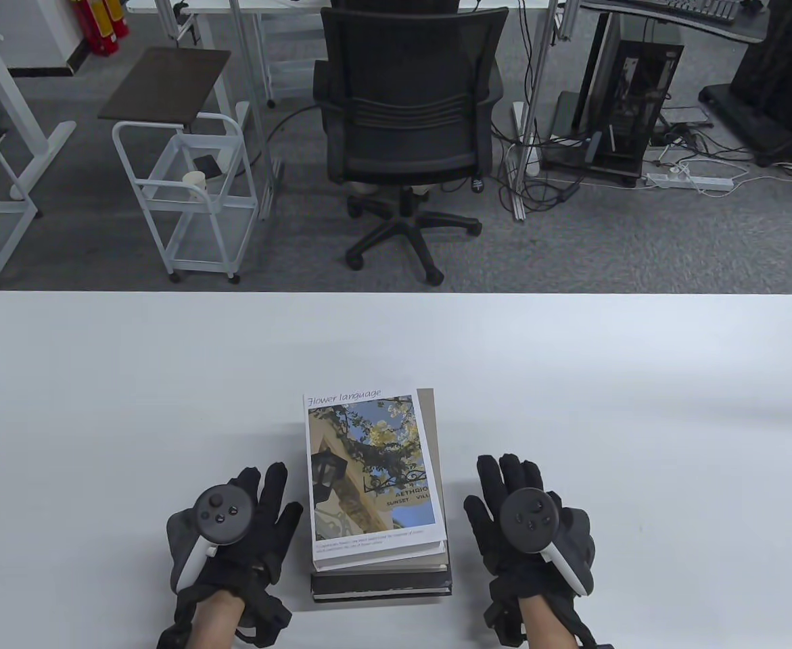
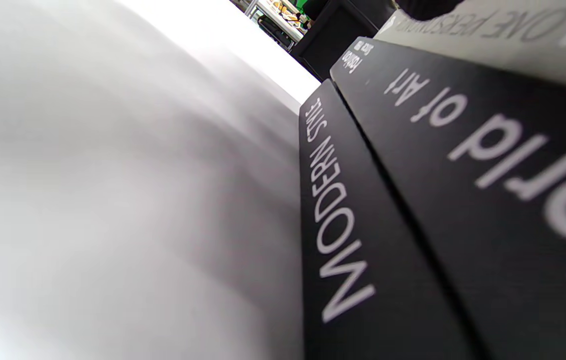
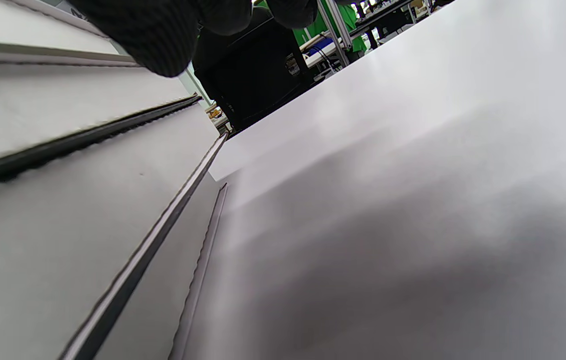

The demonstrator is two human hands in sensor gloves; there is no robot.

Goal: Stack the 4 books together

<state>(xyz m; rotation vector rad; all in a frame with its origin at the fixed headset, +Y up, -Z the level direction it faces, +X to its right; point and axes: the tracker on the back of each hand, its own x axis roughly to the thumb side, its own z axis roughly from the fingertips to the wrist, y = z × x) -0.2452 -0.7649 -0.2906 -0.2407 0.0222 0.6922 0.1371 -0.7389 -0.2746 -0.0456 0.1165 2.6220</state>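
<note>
Books stacked near the table's front edge, our hands flanking them

Our left hand (image 1: 233, 524) and right hand (image 1: 527, 520) lie spread, holding nothing, beside the stack of books (image 1: 375, 487) on the table (image 1: 639, 419); stiff, heavy, glossy covers—we'd grip its long sides low.

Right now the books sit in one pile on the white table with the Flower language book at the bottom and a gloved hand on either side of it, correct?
Not quite. The Flower language book is on top of the pile, not at the bottom, as the table view shows. The rest holds: one pile on the white table, with the left hand and right hand on either side.
</note>
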